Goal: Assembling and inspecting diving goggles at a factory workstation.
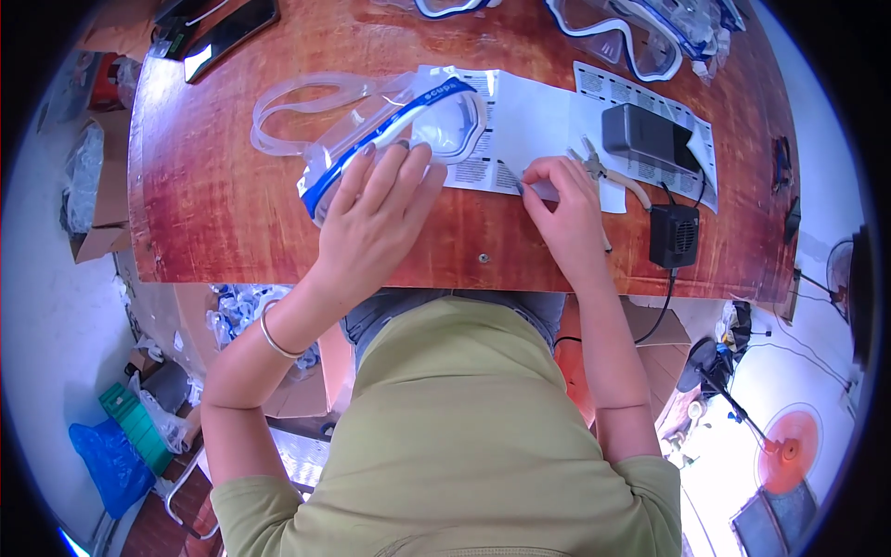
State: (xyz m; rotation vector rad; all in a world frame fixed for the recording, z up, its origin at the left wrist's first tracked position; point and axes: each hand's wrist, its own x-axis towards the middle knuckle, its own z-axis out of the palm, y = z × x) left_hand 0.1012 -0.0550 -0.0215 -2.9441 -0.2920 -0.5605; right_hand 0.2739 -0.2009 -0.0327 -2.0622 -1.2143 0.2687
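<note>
A diving mask [453, 130] with a blue and white frame, clear lens and clear skirt lies tilted on the table. Its clear strap [269, 116] loops out to the left. My left hand [380, 190] rests over the near side of the mask, fingers curled on its frame and thumb hidden. Under and beside the mask lies a white sheet of printed labels [529, 111]. At that sheet's near edge, my right hand [564, 200] pinches with thumb and forefinger, a small corner showing by the fingertips. Cutting pliers [594, 167] with pale handles lie beneath and beside this hand.
Right of the pliers are a dark grey box-shaped device [650, 139] on another label sheet [617, 88] and a small black fan-like unit [674, 234] with a cable. More masks [650, 46] lie at the far right. A phone [227, 42] sits far left.
</note>
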